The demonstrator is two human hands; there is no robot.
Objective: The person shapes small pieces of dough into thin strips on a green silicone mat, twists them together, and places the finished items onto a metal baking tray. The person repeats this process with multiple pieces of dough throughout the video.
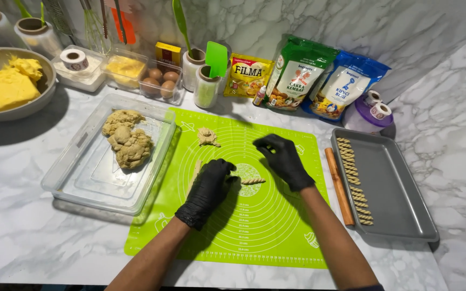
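Both my hands wear black gloves over a green silicone baking mat. My left hand pinches the left end of a small twisted dough piece lying on the mat. My right hand hovers just above and to the right of that twist, fingers curled, holding nothing that I can see. A small lump of dough lies on the mat farther back. A thin strip of dough lies beside my left hand.
A clear plastic tub with dough lumps sits left of the mat. At right, a grey baking tray holds a row of twisted pieces, a wooden rolling pin beside it. Flour bags, eggs, jars and a bowl of yellow fat line the back wall.
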